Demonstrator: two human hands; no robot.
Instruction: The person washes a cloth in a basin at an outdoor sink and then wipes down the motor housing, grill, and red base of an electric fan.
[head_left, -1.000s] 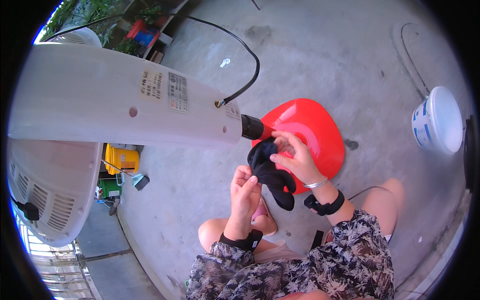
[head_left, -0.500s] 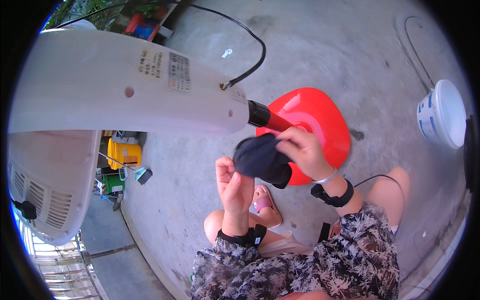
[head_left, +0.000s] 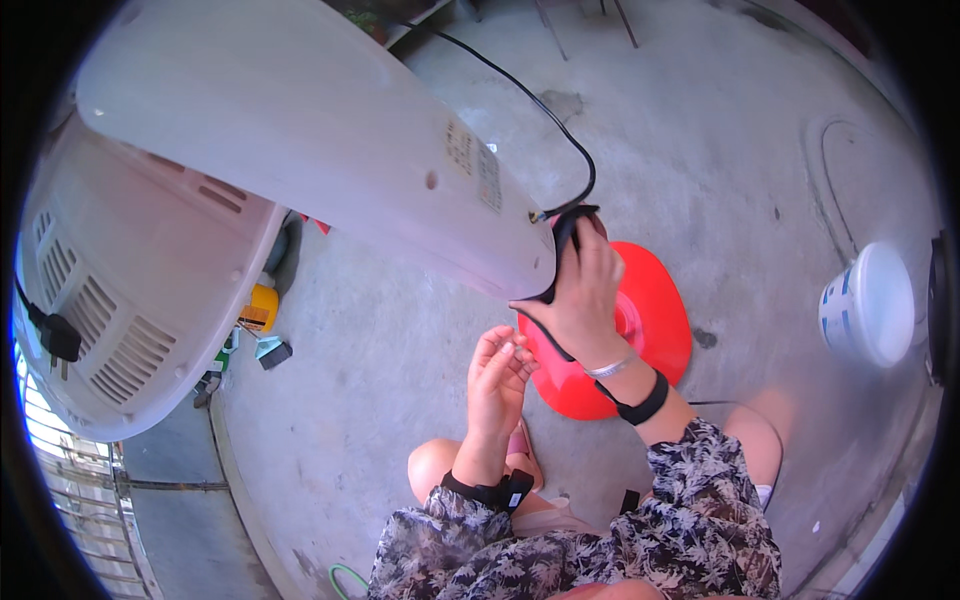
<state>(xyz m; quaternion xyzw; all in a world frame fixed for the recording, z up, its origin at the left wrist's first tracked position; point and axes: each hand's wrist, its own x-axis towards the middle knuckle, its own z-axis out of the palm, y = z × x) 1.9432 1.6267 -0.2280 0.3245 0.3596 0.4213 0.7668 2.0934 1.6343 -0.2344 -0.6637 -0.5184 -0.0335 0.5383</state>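
My right hand (head_left: 585,305) presses a black cloth (head_left: 568,235) against the lower end of a white plastic appliance housing (head_left: 330,150), its fingers wrapped round the end. The cloth's edges stick out above and below the hand. Just left of it, apart from the cloth, my left hand (head_left: 497,385) is raised with its fingers curled in and the thumb against them; whatever may be between them is too small to make out. A black cord (head_left: 560,120) leaves the housing near the cloth. Below and behind my right hand lies a red stand base (head_left: 655,335); the pole is mostly hidden.
The appliance's vented white head (head_left: 130,310) fills the far left, with a black plug (head_left: 58,338) hanging on it. A white bucket (head_left: 880,305) stands at the right. A yellow bucket (head_left: 262,308) and a dustpan (head_left: 272,351) are behind the head, on concrete floor (head_left: 390,380).
My right hand has carried the black cloth up onto the end of the housing. My left hand has let go of the cloth. The housing now appears more tilted and nearer.
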